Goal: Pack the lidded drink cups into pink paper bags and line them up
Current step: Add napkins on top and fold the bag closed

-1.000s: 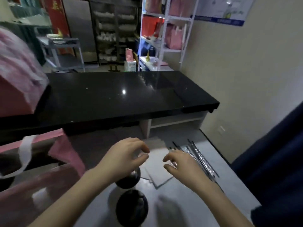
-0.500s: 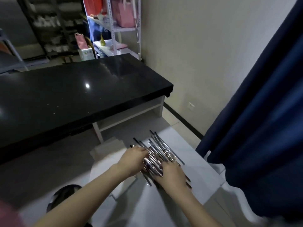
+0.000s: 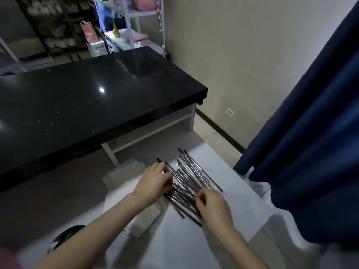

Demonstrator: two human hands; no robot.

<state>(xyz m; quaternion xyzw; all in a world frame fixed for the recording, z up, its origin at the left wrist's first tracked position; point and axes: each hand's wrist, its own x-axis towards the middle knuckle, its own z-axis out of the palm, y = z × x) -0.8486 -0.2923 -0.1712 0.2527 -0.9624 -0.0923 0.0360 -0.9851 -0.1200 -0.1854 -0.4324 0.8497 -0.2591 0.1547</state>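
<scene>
Hands (image 3: 153, 182) (image 3: 213, 206) on wrapped straws (image 3: 191, 178) near white table's (image 3: 239, 193) right edge.

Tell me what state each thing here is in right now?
Left hand: resting on the straw pile, fingers curled on it.
Right hand: pinching at the near end of the pile.
Wrapped straws: loose, fanned-out heap lying flat on the white table.
Lidded cup: lid on, standing on the table, not bagged.
Black counter: bare, glossy.
Blue curtain: hanging, drawn.
</scene>
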